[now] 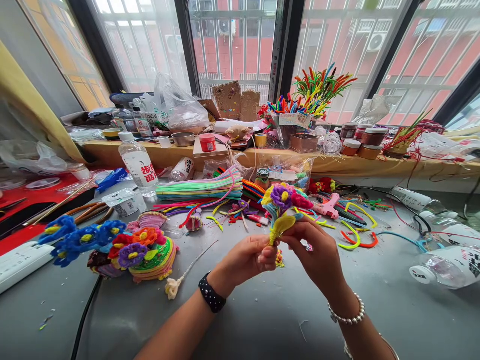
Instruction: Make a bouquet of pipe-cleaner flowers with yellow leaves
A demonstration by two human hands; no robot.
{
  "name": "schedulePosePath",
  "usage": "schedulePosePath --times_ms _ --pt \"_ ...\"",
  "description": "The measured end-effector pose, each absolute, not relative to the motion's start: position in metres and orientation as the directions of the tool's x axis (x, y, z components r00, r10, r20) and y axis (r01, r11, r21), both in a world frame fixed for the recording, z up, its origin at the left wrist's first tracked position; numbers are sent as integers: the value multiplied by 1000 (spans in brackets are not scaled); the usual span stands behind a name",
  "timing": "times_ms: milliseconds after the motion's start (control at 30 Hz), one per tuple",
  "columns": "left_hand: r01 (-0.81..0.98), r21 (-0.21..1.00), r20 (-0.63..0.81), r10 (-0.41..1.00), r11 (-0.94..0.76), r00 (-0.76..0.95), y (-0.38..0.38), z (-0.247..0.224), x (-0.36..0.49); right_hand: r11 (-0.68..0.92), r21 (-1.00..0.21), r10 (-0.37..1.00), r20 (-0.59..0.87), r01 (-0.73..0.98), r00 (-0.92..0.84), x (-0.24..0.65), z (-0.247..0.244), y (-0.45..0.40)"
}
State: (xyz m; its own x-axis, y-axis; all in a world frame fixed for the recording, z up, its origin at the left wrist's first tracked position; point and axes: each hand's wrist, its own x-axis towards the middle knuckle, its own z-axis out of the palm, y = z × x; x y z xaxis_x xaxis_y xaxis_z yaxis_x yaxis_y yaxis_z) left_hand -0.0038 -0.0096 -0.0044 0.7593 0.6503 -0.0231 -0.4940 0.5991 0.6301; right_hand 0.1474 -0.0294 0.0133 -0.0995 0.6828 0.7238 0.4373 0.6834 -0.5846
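Nearest, over the grey table (262, 325), the left hand (249, 257) had thumb and fingers closed on the lower stem of a small bouquet (282, 196). The right hand (320, 250) had its fingers bent in against the yellow piece (283, 226) below the blooms; whether they pinched it, I could not tell. The step looked like fitting or shaping that piece around the stems; such work called for a firm left hold and a light right touch, so the petals would not be crushed.

To the left lay a cream flower (172, 288) on its stalk, with blue flowers (84, 236) and a round piece (159, 262) past it. Farther on, the glue gun (329, 206) lay amid loose stems (350, 241), which could snag a reach for it. Fallen bottles (444, 270) crowded the right side. Beyond were the pastel bundle (198, 190) and an upright bottle (137, 167), then the sill (337, 165), with jars (373, 137) and bright stems (322, 92) before the windows (236, 45).
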Motion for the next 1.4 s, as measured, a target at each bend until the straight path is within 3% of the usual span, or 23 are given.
schedulePosePath --times_ms 367,533,667,733,800,867,933,1033,1100,1167,1267,1333,1400 --pt "-493 646 -7 650 583 760 -10 -5 -4 711 -590 691 688 383 -223 157 21 -30" --pt "-489 718 15 690 496 723 -9 -4 -4 620 -692 778 603 370 -175 155 18 -27" --pt "-389 889 45 799 242 599 -8 -1 -2 453 -827 891 401 333 -215 156 8 -17" --pt "-229 973 102 861 17 498 -8 0 -2 351 -845 933 284 403 -219 157 2 -12" --pt "33 967 220 896 -252 387 -7 -1 -3 245 -829 966 163 503 -203 158 -3 -7" --pt "343 807 394 871 -480 293 -5 -6 -5 185 -787 973 63 588 -222 159 -6 -5" --pt "599 533 576 775 -598 260 -3 -13 -8 203 -764 949 -2 613 -316 159 -6 -7" --pt "808 102 731 595 -580 335 0 -22 -11 236 -843 818 -97 484 -567 160 2 -15" --pt "838 -79 751 521 -540 406 1 -24 -12 175 -924 671 -141 340 -728 161 10 -23" --pt "836 -168 747 486 -522 454 0 -22 -12 157 -965 601 -74 209 -796 163 17 -30" --pt "817 -223 722 474 -531 505 -1 -20 -11 308 -944 772 175 119 -610 163 25 -33" --pt "798 -241 703 467 -553 536 -1 -19 -10 470 -845 864 381 255 -329 162 26 -30" --pt "779 -244 684 467 -577 560 -1 -21 -8 555 -659 809 571 507 -142 158 24 -26"
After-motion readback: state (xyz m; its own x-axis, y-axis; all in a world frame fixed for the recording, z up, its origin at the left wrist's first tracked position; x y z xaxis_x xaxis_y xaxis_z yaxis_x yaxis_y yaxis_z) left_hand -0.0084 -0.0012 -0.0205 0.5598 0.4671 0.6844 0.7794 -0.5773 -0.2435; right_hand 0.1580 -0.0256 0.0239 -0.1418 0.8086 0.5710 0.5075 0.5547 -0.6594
